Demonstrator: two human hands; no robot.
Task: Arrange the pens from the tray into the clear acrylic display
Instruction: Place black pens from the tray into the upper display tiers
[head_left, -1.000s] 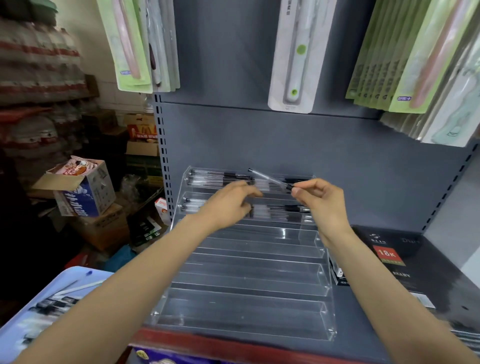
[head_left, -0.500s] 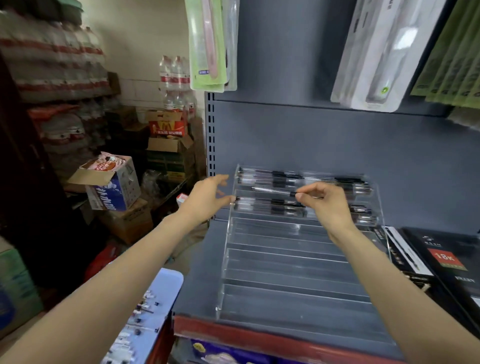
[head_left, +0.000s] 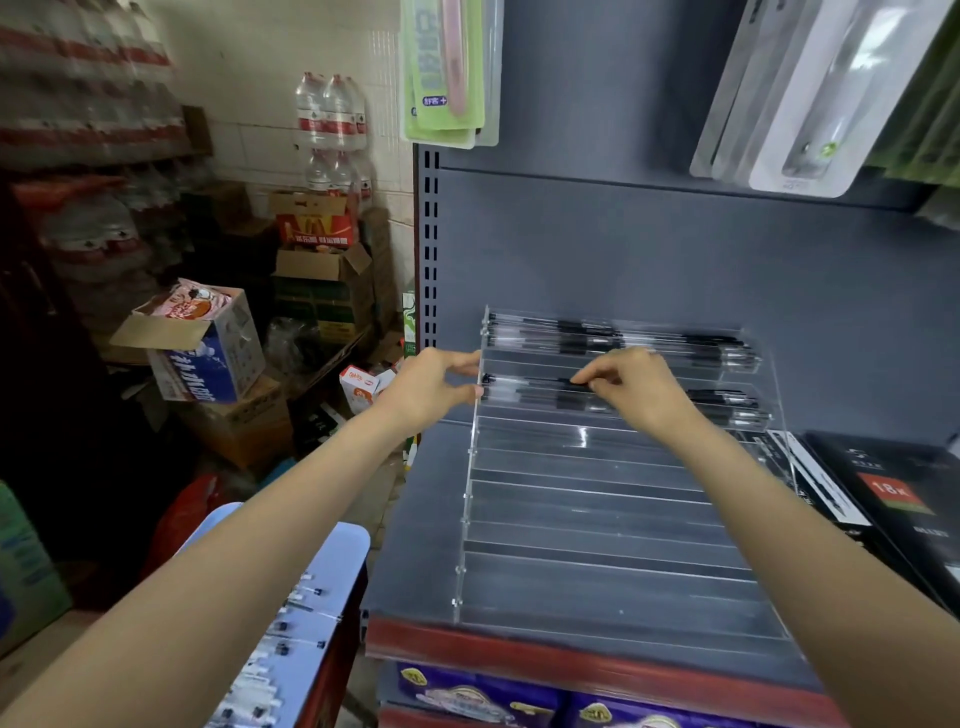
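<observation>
- Head view: right hand (head_left: 636, 392) pinches a black-and-clear pen (head_left: 540, 383) over the second tier of the stepped clear acrylic display (head_left: 613, 525) at 12 o'clock; left hand (head_left: 434, 387), fingers relaxed, steadies its left edge.
- Lay it flat, parallel to its neighbours.
- Blue plastic tray (head_left: 332, 561) at 7 o'clock holds more pens.

Counted: two hands (head_left: 436, 387), one clear acrylic display (head_left: 613, 525) with two pen-filled tiers (head_left: 550, 332), one light blue tray (head_left: 332, 561), perhaps four water bottles (head_left: 332, 111), motion-blurred.
</observation>
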